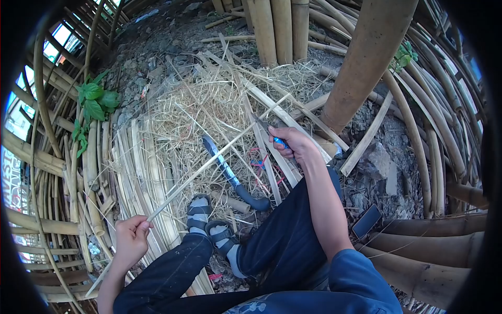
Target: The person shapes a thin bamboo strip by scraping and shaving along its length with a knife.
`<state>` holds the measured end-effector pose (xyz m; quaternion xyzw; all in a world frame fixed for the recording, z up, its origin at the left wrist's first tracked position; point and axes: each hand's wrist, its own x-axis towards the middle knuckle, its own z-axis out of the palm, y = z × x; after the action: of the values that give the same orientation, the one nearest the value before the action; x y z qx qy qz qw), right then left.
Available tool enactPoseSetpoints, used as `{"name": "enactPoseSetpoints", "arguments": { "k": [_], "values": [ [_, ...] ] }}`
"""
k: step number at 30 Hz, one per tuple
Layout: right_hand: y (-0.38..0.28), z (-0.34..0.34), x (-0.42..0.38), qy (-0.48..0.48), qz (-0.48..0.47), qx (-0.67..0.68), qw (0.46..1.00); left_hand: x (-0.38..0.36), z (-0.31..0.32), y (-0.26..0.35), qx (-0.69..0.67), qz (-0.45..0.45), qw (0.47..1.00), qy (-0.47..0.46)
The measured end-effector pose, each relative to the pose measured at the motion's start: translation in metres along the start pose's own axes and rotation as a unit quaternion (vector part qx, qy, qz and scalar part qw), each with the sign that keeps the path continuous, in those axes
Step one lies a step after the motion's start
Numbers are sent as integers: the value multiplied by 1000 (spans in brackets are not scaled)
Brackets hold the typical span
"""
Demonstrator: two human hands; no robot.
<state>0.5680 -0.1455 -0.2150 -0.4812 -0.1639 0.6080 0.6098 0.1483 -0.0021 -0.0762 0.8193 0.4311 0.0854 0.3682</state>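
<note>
While the left hand [130, 238] pinches the bamboo strip [209, 163] at seven o'clock to steady it, the right hand [292, 144] grips a small knife [272, 133] against it.

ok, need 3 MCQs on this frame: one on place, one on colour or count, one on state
1. Where does the big knife lie?
A. On the shavings in front of the feet
B. Across the lap
C. Leaning against the thick bamboo pole

2. What colour are the trousers?
A. Red
B. Dark blue
C. White

3. What is the left hand doing?
A. Lying open on the ground
B. Pinching the near end of the bamboo strip
C. Holding the phone

Answers: 1 A, it lies on the straw-like litter by the sandals. 2 B, both legs show dark blue. 3 B, its grip closes on the strip, while the right hand holds a small blue-handled blade.
</note>
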Motion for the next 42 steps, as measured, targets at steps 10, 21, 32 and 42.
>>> {"name": "enactPoseSetpoints", "arguments": {
  "k": [10,21,32,42],
  "values": [
    [-9,9,-2,77,-17,-14,997,1,1,3,13,-8,1000,-14],
    [-4,3,0,80,0,-40,996,1,-2,1,-6,-43,999,-4],
    [-6,-14,4,89,12,-39,995,0,-4,0,8,-20,1000,11],
    [11,-49,9,430,-135,178,875,2,-25,7,92,-46,995,-12]
  ]
}}
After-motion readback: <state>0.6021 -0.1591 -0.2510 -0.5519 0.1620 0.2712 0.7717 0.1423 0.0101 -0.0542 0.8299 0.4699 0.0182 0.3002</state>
